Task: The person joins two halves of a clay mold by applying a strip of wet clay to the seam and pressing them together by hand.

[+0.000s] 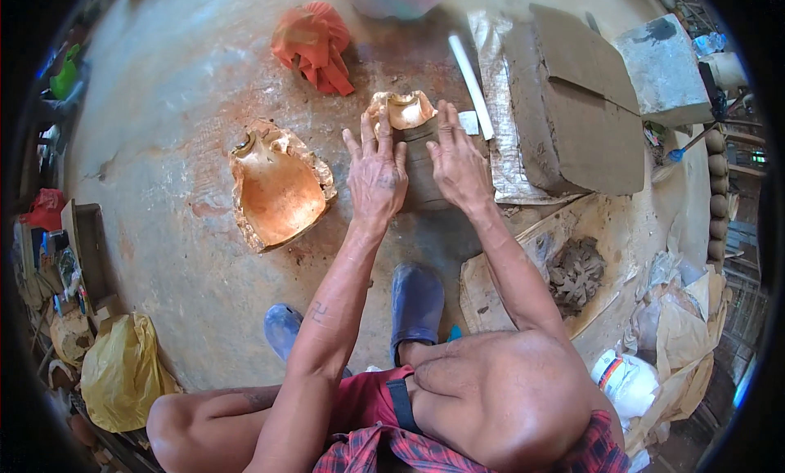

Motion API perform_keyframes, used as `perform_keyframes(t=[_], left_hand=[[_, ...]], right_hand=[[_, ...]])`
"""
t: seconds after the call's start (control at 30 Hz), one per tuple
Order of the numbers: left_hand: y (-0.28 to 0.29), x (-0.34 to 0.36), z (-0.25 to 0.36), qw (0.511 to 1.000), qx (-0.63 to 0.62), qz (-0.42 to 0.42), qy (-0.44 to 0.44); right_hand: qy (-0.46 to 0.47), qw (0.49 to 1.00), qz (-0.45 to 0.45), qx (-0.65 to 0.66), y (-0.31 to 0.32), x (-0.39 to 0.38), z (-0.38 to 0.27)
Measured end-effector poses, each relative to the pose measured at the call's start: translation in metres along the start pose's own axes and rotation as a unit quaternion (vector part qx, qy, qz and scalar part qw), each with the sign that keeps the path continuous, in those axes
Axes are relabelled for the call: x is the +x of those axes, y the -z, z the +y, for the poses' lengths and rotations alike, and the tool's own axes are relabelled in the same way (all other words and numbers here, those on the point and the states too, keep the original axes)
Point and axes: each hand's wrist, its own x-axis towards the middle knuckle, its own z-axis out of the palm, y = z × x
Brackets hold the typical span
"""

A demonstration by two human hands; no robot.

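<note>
Both of my hands rest flat on a grey-brown clay slab [421,170] in the middle of the floor, fingers stretched out. My left hand [377,166] is on the slab's left side, its fingertips at a cream-orange plaster mould piece [409,111] that shows just beyond the slab. My right hand [458,164] lies on the right side, fingertips near the same piece's right edge. How much of that piece lies under the clay is hidden. Another hollow plaster mould half [278,195] with a rough rim lies face up to the left.
A red cloth [311,44], white tube [470,85] and large clay block [572,130] on a sheet lie ahead and right, beside a pale block [662,68]. Clay scraps [576,273] sit on a board by my right forearm. A yellow bag [123,375] is at lower left.
</note>
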Motion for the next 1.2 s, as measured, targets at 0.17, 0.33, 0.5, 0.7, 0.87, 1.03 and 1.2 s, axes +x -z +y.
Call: perform_keyframes(t=[0.17, 0.33, 0.5, 0.7, 0.87, 1.03, 1.2], left_hand=[[-0.002, 0.002, -0.008, 0.997, -0.034, 0.036, -0.061], [-0.017, 0.002, -0.008, 0.997, -0.047, 0.014, -0.067], [0.009, 0.006, -0.013, 0.991, -0.128, -0.027, -0.010], [0.028, -0.007, 0.008, 0.953, -0.301, -0.005, 0.027], [0.039, -0.027, 0.005, 0.936, -0.349, 0.030, 0.029], [0.046, -0.035, -0.010, 0.962, -0.265, 0.041, -0.047], [0.062, -0.045, -0.033, 0.944, -0.323, -0.050, -0.042]], right_hand=[[-0.091, 0.994, -0.065, -0.012, -0.002, 0.004, -0.008], [-0.080, 0.995, -0.051, 0.007, 0.002, 0.001, 0.013], [-0.020, 0.978, 0.194, 0.078, 0.069, 0.035, 0.036], [-0.206, 0.890, 0.405, 0.019, 0.174, 0.095, 0.178], [-0.054, 0.944, 0.314, -0.080, 0.191, 0.185, 0.202], [0.013, 0.973, 0.160, -0.168, 0.197, 0.282, 0.229], [-0.108, 0.964, -0.047, -0.237, 0.197, 0.317, 0.228]])
